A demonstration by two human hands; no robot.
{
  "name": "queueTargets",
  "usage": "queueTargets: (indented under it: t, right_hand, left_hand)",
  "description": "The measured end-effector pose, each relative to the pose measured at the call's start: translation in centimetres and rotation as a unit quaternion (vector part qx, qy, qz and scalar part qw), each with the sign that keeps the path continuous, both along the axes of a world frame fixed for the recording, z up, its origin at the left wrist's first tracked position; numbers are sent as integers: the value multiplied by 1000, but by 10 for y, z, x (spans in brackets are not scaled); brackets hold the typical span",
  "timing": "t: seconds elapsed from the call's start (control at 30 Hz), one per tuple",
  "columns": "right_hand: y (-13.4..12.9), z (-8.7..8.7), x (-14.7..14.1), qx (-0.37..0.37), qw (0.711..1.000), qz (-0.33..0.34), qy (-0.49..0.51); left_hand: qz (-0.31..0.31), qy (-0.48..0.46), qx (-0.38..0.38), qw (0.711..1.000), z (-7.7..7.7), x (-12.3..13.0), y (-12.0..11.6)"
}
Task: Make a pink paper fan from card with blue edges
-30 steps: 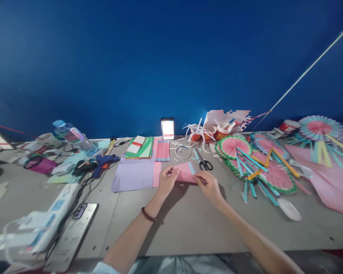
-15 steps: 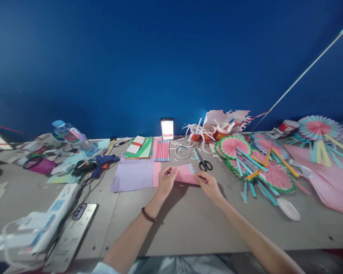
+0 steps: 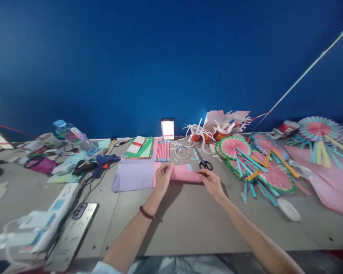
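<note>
A pink sheet of paper (image 3: 184, 173) with a light blue strip at its upper right is held between my hands, just above the table. My left hand (image 3: 163, 178) pinches its left end with thumb and fingers. At the right end, my right hand (image 3: 211, 182) pinches the lower corner, and the near edge looks folded up. Black-handled scissors (image 3: 205, 164) lie just beyond my right hand. Behind my left hand is a pleated pink and blue paper piece (image 3: 162, 151), with purple paper (image 3: 134, 176) to the left.
Watermelon-patterned paper fans (image 3: 234, 147) and a white computer mouse (image 3: 289, 210) lie on the right. To the left are a blue glue gun (image 3: 102, 163), a power strip (image 3: 55, 217), a phone (image 3: 74, 236) and a water bottle (image 3: 74, 137). A lit screen (image 3: 168, 130) stands against the blue wall.
My left hand has shifted slightly left and up along the pink paper. My right hand has moved a little right, and more of the folded near edge shows between them.
</note>
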State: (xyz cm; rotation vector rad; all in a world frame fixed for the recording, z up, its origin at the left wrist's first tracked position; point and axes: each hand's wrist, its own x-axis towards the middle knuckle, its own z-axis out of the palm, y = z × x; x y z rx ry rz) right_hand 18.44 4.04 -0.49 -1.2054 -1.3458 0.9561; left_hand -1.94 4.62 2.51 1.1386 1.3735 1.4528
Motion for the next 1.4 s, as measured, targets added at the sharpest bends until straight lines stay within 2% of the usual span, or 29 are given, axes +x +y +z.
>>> queueTargets:
  t: [0.13, 0.2, 0.27, 0.33, 0.4, 0.47, 0.57, 0.7, 0.9, 1.0, 1.07, 1.17, 1.3, 1.33, 1.4]
  right_hand:
    - [-3, 4, 2, 39, 999, 3, -31]
    - [-4, 6, 3, 53, 998, -1, -44]
    - [-5, 8, 3, 59, 997, -16, -50]
    - [-8, 12, 2, 74, 994, -40, -64]
    - [-11, 18, -1, 111, 988, -61, -93]
    - [-16, 26, -6, 162, 976, -64, -128]
    - [-25, 39, -15, 216, 963, -22, -160]
    - [-35, 50, -20, 256, 945, 61, -194]
    - [-45, 71, -22, 196, 962, 150, -116]
    - [-50, 84, -26, 174, 959, 205, -92]
    - [-51, 89, -30, 186, 952, 223, -102]
    - [-46, 94, -31, 239, 946, 174, -130]
    - [-28, 97, -22, 314, 928, -1, -202]
    - [-22, 97, -18, 321, 921, -33, -220]
    - [-11, 94, -9, 282, 928, -60, -236]
  left_hand:
    - [-6, 10, -5, 1000, -1, -1, 1]
    - [17, 39, 20, 999, -1, -2, 1]
    - [76, 105, 89, 988, 0, -3, -2]
    - [102, 183, 181, 961, 1, 0, -8]
    - [35, 236, 244, 940, 2, 6, -16]
    - [-43, 246, 239, 938, 3, 15, -26]
    - [-80, 182, 193, 961, 7, 28, -37]
    - [-86, 108, 177, 975, 18, 33, -41]
    - [-78, 116, 183, 973, 49, 27, -45]
    - [-77, 137, 195, 968, 62, 22, -50]
    - [-70, 142, 201, 967, 67, 17, -52]
    - [-59, 111, 172, 977, 71, 7, -51]
    - [-61, 18, 77, 995, 68, -9, -39]
    - [-73, 0, 48, 996, 66, -13, -36]
    - [-90, -18, 7, 996, 59, -19, -30]
